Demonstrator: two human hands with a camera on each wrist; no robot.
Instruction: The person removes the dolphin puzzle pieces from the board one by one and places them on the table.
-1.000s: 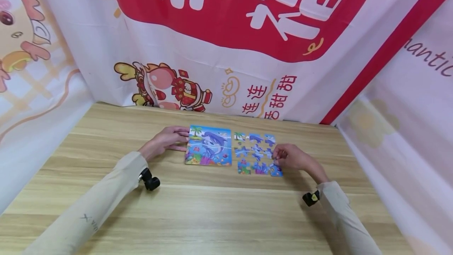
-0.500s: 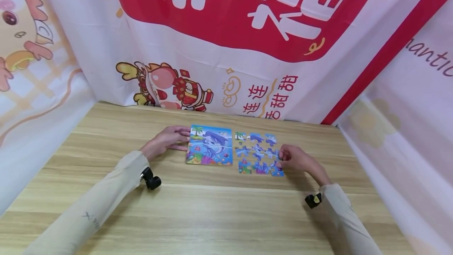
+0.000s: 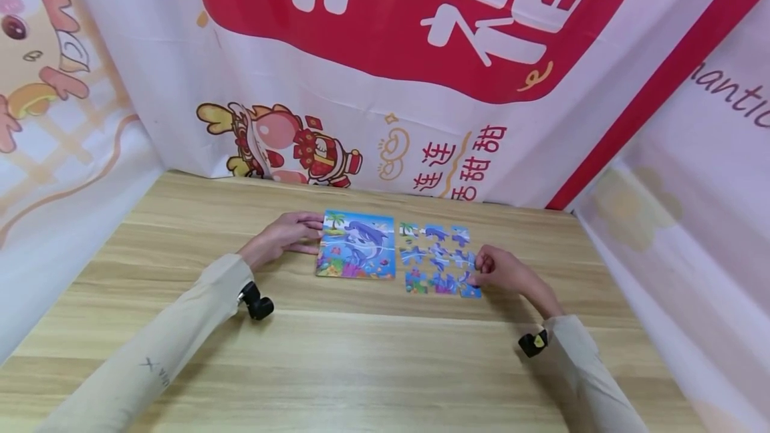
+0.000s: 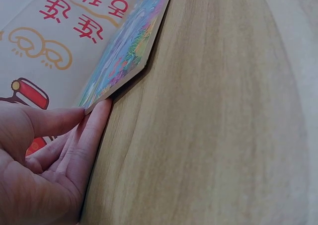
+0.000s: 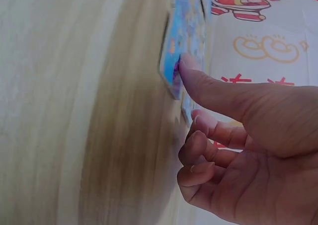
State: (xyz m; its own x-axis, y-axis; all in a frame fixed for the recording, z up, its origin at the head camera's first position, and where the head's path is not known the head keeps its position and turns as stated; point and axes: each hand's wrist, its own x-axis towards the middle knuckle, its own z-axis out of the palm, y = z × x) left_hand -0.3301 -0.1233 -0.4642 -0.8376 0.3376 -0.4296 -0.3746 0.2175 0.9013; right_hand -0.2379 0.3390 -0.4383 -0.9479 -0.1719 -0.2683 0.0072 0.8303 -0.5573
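At the left side of a dolphin jigsaw board (image 3: 356, 246), my left hand (image 3: 281, 239) touches its edge. The left wrist view shows the thumb (image 4: 62, 120) and a finger pinching the board's rim. To the right lie several loose jigsaw pieces in rows, with small gaps between them. My right hand (image 3: 505, 269) is at the near right corner of this group. Its thumb (image 5: 211, 88) rests on the corner puzzle piece (image 5: 171, 61), while the other fingers are loosely bent below it. Between those bent fingers I see nothing held.
Both hands are over a light wood table (image 3: 361, 359). A white and red printed cloth (image 3: 373, 119) hangs behind its far edge, and printed cloths stand at both sides. A small black camera is on each wrist, below the sleeves.
My right hand has shifted slightly right, off the middle piece of the right column, and its thumb stays at the corner piece. The left hand holds the same place.
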